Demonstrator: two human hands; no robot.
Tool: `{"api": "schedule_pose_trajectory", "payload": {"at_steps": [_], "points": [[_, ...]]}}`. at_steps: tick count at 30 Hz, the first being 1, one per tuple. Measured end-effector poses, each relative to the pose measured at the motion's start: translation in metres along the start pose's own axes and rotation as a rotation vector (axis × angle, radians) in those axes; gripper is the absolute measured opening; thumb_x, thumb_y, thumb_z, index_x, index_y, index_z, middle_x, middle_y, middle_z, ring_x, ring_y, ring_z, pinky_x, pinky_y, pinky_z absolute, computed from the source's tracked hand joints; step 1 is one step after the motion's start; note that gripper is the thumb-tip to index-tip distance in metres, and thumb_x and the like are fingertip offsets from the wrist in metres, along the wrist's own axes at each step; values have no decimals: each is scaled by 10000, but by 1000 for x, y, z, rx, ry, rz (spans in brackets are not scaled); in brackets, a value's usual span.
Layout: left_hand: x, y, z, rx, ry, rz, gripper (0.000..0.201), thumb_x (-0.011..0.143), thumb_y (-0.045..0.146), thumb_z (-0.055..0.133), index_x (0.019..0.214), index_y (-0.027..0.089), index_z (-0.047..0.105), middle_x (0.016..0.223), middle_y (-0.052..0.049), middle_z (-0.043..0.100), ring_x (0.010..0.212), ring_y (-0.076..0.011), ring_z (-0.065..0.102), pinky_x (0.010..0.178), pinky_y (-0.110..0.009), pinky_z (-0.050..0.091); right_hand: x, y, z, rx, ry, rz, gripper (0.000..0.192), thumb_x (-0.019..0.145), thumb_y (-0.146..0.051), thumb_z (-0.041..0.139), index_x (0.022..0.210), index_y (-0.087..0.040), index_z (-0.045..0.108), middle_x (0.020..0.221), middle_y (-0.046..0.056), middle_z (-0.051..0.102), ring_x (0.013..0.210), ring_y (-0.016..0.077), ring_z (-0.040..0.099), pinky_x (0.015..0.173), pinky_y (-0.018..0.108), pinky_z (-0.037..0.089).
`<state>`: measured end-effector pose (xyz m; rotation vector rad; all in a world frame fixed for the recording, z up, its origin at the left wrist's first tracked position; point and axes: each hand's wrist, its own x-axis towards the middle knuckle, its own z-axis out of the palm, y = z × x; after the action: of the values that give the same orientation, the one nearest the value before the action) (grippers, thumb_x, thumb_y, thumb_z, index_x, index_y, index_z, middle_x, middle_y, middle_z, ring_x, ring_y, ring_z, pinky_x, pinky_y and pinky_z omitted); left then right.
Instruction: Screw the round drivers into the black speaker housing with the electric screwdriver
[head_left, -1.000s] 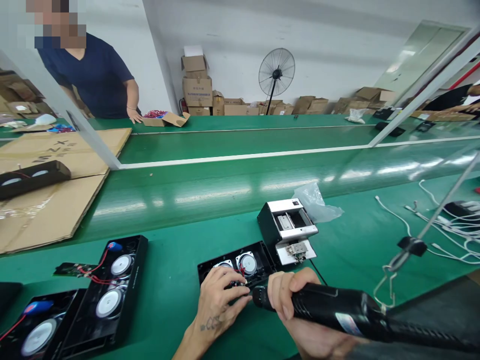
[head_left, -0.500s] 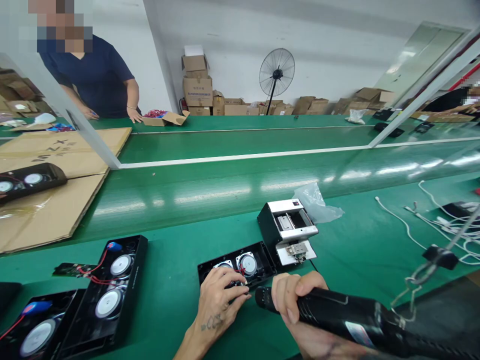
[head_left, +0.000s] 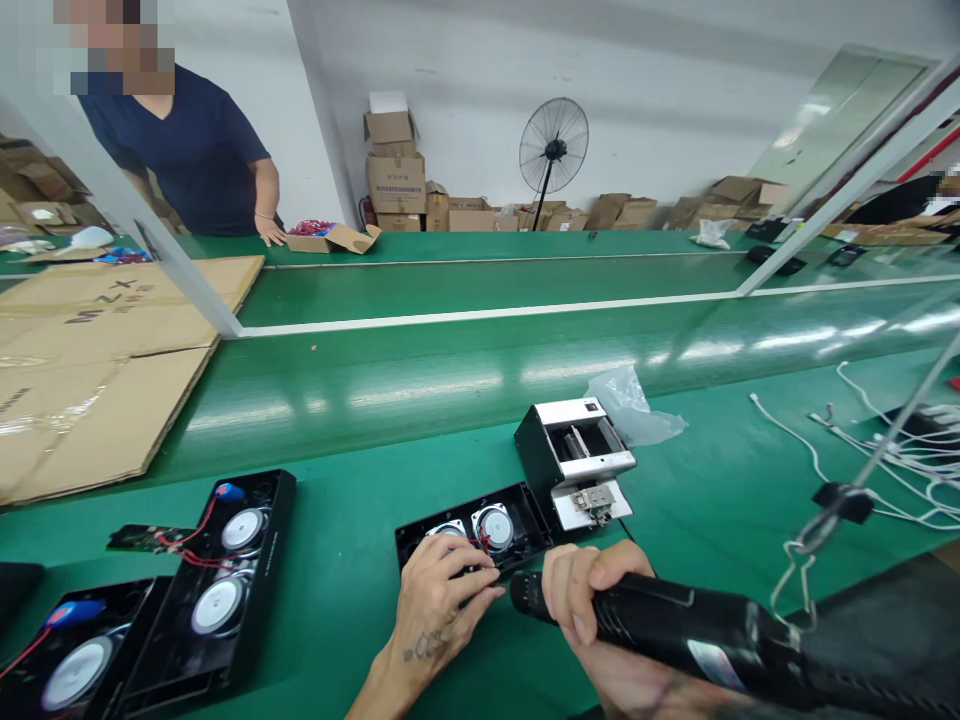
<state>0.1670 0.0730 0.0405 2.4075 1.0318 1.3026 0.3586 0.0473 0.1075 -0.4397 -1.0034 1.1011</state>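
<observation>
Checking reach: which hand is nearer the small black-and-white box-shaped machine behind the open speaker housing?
Right. The right hand, gripping the black electric screwdriver, sits just below the machine; the left hand rests further left on the speaker housing.

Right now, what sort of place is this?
Most likely an electronics assembly line: a long green conveyor belt, open speaker housings awaiting work, a hanging electric screwdriver in the right hand, and stacked cartons by the wall.

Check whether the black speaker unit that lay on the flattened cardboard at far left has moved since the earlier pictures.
Yes. It slid leftward along the flattened brown cardboard sheet and has left the view; the cardboard itself stayed put.
</observation>
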Motion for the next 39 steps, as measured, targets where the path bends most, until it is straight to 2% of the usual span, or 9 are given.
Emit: {"api": "schedule_pose_trajectory", "payload": {"at_steps": [6, 8, 10, 12, 22, 26, 30, 34, 39], "points": [[0, -1, -1, -9, 11, 13, 273, 1061, 472, 627, 1060, 243, 776, 882, -8, 823, 796, -209, 735, 722, -391, 565, 4, 1, 1, 40, -42, -7, 443, 1020, -706, 531, 1075, -304, 710, 534, -47, 549, 399, 152, 427, 486, 303, 344], [-1, -1, -2, -15, 25, 3, 322, 1039, 516, 648, 1085, 219, 762, 879, -13, 823, 787, -211, 737, 721, -387, 558, 7, -6, 4, 59, 7, 0, 579, 981, -812, 470, 1061, -294, 716, 539, -45, 525, 415, 152, 410, 488, 308, 341], [-2, -1, -2, -34, 40, -3, 272, 1041, 475, 665, 1059, 219, 755, 859, 3, 820, 767, -198, 732, 706, -370, 541, 10, -15, 7, 59, 63, 45, 779, 874, -966, 387, 1028, -283, 728, 562, -27, 531, 461, 168, 433, 511, 326, 362], [-2, -1, -3, -60, 42, -3, 203, 1051, 412, 670, 1033, 228, 754, 847, 24, 818, 762, -181, 729, 705, -354, 529, 12, -22, 10, 53, 108, 82, 872, 811, -1031, 332, 995, -280, 735, 567, -19, 534, 489, 172, 441, 529, 337, 368], [-1, -2, -6, -159, 40, -10, 159, 1037, 323, 709, 911, 230, 740, 801, 50, 806, 742, -154, 726, 739, -322, 527, 6, -12, 10, 62, 214, 108, 965, 746, -1081, 177, 922, -289, 700, 518, -15, 467, 454, 162, 394, 499, 334, 307], [-2, -1, -7, -183, 62, -21, 148, 1040, 311, 702, 924, 228, 741, 811, 38, 804, 753, -157, 723, 755, -314, 533, 6, -7, 9, 73, 287, 75, 957, 820, -1019, 103, 943, -274, 690, 534, -12, 447, 466, 157, 390, 514, 328, 301], [-5, -2, -6, -207, 88, -17, 101, 1035, 260, 709, 947, 217, 734, 821, 18, 796, 769, -156, 723, 779, -301, 552, 17, -2, 10, 71, 386, 7, 856, 881, -959, 228, 930, -248, 704, 523, -38, 402, 408, 131, 336, 466, 302, 267], [-8, -5, -8, -246, 108, -46, 78, 1031, 183, 701, 960, 213, 707, 856, 15, 786, 791, -139, 733, 837, -281, 576, 28, -3, 7, -7, 512, -13, 762, 824, -962, 452, 862, -249, 718, 511, -50, 444, 380, 131, 333, 432, 303, 303], [-10, -9, -10, -284, 117, -138, 116, 1065, 145, 618, 1029, 223, 696, 927, 1, 786, 888, -139, 741, 851, -249, 595, 37, -7, 0, 11, 647, 6, 761, 758, -968, 532, 827, -236, 724, 529, -56, 436, 404, 124, 326, 450, 296, 323]]}}
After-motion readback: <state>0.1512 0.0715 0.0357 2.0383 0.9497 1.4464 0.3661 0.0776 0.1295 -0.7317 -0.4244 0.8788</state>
